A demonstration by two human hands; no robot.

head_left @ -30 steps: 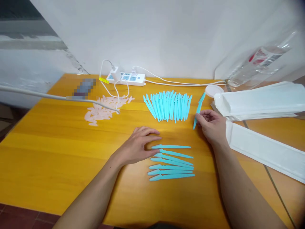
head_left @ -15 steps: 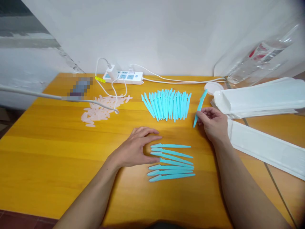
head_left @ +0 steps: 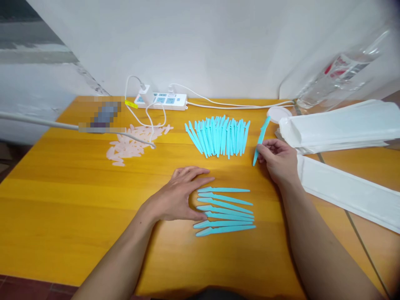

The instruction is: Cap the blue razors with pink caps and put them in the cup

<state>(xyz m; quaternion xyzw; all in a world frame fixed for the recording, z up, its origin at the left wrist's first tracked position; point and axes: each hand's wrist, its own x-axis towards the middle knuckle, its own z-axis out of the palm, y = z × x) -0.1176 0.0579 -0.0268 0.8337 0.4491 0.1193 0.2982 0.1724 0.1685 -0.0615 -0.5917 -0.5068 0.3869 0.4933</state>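
Note:
Several turquoise sticks [head_left: 229, 207] lie roughly side by side on the wooden table, their notched ends towards my left hand [head_left: 179, 196]. That hand is spread beside them, with its thumb at the notched end of a lower stick and nothing gripped. Between thumb and fingers, my right hand [head_left: 278, 160] pinches one turquoise stick [head_left: 263, 131], which points up and away from me. A dense bunch of more turquoise sticks [head_left: 218, 136] lies further back, left of my right hand.
Pale pink pieces [head_left: 131, 143] lie on the left by a white power strip [head_left: 170, 102] with cables. White trays [head_left: 346, 127], a round white lid [head_left: 279, 113] and a clear bottle [head_left: 337, 77] are at the right. A phone-like blurred item [head_left: 104, 116] sits back left.
The thumb of my left hand has moved slightly down along the notched ends of the near sticks, and the hand has opened a little wider. My right hand still holds its stick.

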